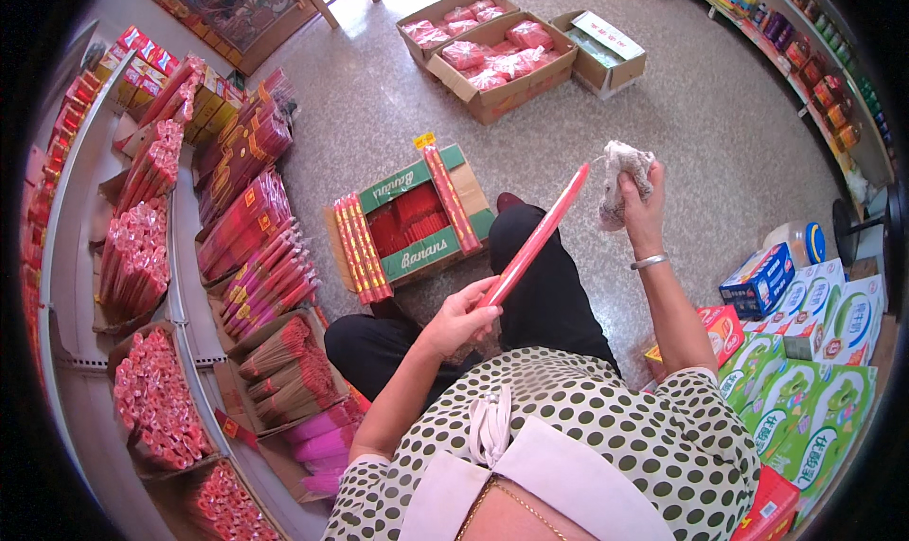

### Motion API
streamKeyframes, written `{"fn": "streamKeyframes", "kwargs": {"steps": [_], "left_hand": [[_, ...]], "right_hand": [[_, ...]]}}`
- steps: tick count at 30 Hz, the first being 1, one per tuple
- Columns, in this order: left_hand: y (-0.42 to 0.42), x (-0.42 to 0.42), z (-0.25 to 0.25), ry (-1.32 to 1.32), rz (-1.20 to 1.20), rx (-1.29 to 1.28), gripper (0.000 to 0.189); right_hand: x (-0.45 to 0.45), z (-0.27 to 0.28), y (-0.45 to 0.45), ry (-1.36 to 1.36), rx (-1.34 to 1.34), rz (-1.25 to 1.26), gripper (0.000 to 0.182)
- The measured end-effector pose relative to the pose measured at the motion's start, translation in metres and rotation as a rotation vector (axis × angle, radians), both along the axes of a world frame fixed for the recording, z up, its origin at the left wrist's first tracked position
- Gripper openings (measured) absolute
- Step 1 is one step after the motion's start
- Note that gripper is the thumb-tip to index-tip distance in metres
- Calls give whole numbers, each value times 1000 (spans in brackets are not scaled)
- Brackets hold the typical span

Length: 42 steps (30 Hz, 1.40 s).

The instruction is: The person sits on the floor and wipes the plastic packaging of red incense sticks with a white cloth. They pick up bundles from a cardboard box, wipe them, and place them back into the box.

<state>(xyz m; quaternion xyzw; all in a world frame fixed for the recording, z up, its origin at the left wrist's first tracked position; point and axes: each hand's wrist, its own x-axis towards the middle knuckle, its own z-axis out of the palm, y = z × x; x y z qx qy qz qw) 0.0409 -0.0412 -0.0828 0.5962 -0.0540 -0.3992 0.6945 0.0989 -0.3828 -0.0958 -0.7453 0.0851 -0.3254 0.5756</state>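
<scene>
My left hand [465, 314] grips the lower end of a long red packet [541, 236], which looks wrapped in shiny plastic and points up to the right. Near its upper tip, my right hand [645, 204] holds a crumpled, greyish-white cloth [623, 179]; a small gap parts cloth and packet. In front of my knees stands a green-and-brown cardboard box [426, 255] with red bundles [408, 218] inside. Several red-and-gold long packets [362, 246] lie along its left side, and another such packet [452, 200] lies across its right side.
Shelves at left hold bundled incense sticks [287, 370] and red wrapped packets [160, 399]. Beyond the green box, open cartons [525, 94] with red plastic-wrapped packs stand on the floor. Green drink cartons [817, 427] and a blue box [758, 278] are stacked close at my right.
</scene>
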Motion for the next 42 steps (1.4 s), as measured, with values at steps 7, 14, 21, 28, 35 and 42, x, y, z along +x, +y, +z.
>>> {"fn": "streamKeyframes", "kwargs": {"steps": [7,14,21,28,35,42], "left_hand": [[7,3,-19,423,70,-303,63],[-5,0,6,792,408,-305,91],[14,1,-28,423,103,-275,69],[10,4,-29,420,92,-307,62],[12,-1,-27,515,173,-373,68],[15,3,-27,463,88,-325,68]], "right_hand": [[-19,43,66,20,-494,393,31],[-79,28,171,-281,-939,777,41],[2,13,97,-125,-978,433,29],[35,14,52,148,-1010,120,33],[-58,35,158,-145,-966,639,39],[-2,12,108,-111,-934,391,27]]}}
